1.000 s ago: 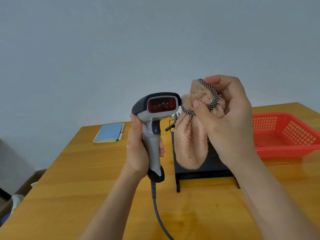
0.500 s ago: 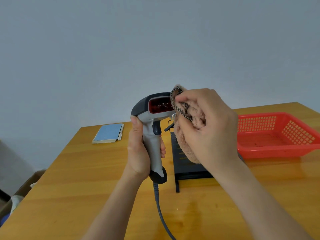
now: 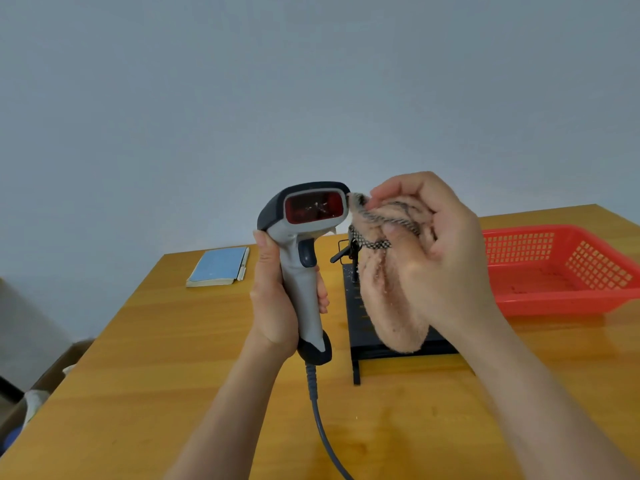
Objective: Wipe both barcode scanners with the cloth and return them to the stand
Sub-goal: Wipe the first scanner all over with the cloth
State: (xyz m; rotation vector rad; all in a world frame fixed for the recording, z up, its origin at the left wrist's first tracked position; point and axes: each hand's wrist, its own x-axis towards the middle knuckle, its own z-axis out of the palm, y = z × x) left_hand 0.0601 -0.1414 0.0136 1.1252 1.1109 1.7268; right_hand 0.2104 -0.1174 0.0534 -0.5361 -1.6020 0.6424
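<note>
The left hand [image 3: 277,306] holds the barcode scanner [image 3: 304,258] upright above the tabletop [image 3: 173,358], its fingers wrapped around the grey handle, and the red window faces the camera. The right hand [image 3: 440,251] has its fingers closed on the bunched pink cloth [image 3: 391,299], which touches the right edge of the scanner head while its loose end hangs in front of the black stand [image 3: 363,327]. White specks show on the red window, so a wipe on the side only may leave the glass dirty. The hanging end of the cloth is near the stand's hook and may catch on it, I think. The cable [image 3: 322,427] runs down from the handle over the tabletop and may pull the scanner if it snags. A second scanner is not visible here, so this task seems far from finished.
</note>
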